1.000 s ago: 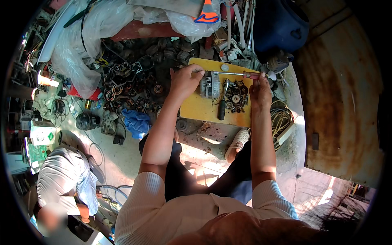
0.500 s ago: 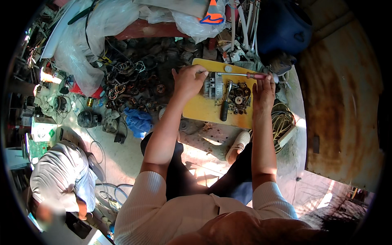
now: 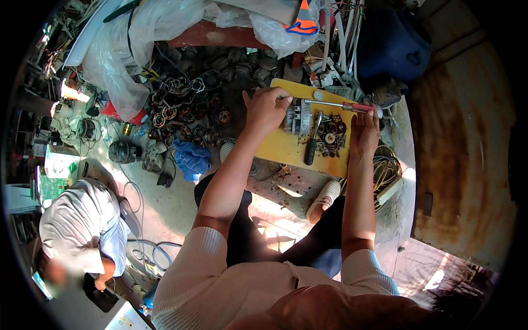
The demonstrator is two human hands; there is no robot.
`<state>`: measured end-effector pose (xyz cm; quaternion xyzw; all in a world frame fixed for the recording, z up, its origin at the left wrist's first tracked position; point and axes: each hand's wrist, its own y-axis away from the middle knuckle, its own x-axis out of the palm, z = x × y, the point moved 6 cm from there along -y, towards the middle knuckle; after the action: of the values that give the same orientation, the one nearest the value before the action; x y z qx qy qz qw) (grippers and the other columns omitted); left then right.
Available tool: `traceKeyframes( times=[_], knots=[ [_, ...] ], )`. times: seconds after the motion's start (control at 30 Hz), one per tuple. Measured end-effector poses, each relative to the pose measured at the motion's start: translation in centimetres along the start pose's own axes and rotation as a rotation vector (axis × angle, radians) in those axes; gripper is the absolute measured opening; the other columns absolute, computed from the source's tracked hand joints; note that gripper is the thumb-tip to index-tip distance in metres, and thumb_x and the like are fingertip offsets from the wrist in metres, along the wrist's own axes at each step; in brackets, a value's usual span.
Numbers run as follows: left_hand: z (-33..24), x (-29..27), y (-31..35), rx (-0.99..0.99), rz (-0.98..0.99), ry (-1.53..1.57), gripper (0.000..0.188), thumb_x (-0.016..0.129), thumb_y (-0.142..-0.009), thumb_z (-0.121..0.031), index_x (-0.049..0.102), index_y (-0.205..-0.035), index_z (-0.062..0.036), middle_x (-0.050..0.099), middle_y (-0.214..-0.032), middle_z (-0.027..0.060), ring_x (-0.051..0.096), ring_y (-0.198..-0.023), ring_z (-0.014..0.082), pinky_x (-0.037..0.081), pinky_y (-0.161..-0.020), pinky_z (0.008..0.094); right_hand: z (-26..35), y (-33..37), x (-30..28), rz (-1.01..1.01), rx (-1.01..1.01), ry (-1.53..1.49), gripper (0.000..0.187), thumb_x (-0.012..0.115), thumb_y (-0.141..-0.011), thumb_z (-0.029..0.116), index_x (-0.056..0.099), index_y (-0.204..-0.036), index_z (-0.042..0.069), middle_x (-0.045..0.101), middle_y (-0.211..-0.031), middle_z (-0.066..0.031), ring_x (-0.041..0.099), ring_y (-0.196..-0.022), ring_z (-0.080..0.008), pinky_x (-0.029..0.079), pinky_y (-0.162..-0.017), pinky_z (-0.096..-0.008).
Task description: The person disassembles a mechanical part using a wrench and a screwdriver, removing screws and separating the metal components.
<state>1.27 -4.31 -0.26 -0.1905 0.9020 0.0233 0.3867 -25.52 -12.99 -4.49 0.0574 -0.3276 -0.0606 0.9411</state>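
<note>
My left hand (image 3: 268, 110) has its thumb and fingers closed on the upper left edge of a grey, ribbed metal housing (image 3: 297, 121), perhaps a motor part. My right hand (image 3: 364, 132) grips the red handle of a screwdriver (image 3: 332, 104). The shaft lies level, its tip reaching the housing's upper right side; the exact contact is too small to make out. Under the housing is a yellow board (image 3: 286, 148). Beside it on the board are a dark-handled ratchet wrench (image 3: 311, 149), a pile of small metal parts (image 3: 331, 136) and a pale round disc (image 3: 318, 95).
A heap of dark metal parts (image 3: 187, 93) lies beyond the board to the left, near a blue cloth (image 3: 191, 158). A blue barrel (image 3: 393, 47) stands at the far right, above coiled cable (image 3: 388, 173). Another person (image 3: 82, 225) bends over at the lower left.
The whole view has shifted slightly, so the board and both hands appear a little further right. Both hands keep their holds, and the screwdriver still meets the housing.
</note>
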Motion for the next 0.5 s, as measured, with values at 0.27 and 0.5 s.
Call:
traceKeyframes(
  times=[0.27,0.5],
  knots=[
    [-0.1,0.0,0.0,0.0,-0.002,-0.025,0.02,0.064,-0.089,-0.033,0.069,-0.096,-0.0148,0.068,-0.104,0.007,0.057,-0.111,0.0308,0.012,-0.108,0.0687,-0.5,-0.8,-1.3,-0.063,0.066,0.021,0.03,0.061,-0.096,0.024,0.056,-0.124,0.014,0.063,-0.113,0.0013,0.06,-0.099,-0.0096,0.043,-0.078,-0.0258],
    [-0.1,0.1,0.0,-0.017,0.01,-0.035,0.021,0.064,-0.089,-0.033,0.069,-0.098,-0.0148,0.068,-0.104,0.0069,0.057,-0.111,0.0306,0.013,-0.109,0.0676,0.1,-0.7,-0.3,0.072,-0.063,-0.008,0.034,0.056,-0.099,0.019,0.051,-0.131,0.011,0.062,-0.12,-0.0016,0.059,-0.108,-0.0127,0.043,-0.089,-0.0264]
  ],
)
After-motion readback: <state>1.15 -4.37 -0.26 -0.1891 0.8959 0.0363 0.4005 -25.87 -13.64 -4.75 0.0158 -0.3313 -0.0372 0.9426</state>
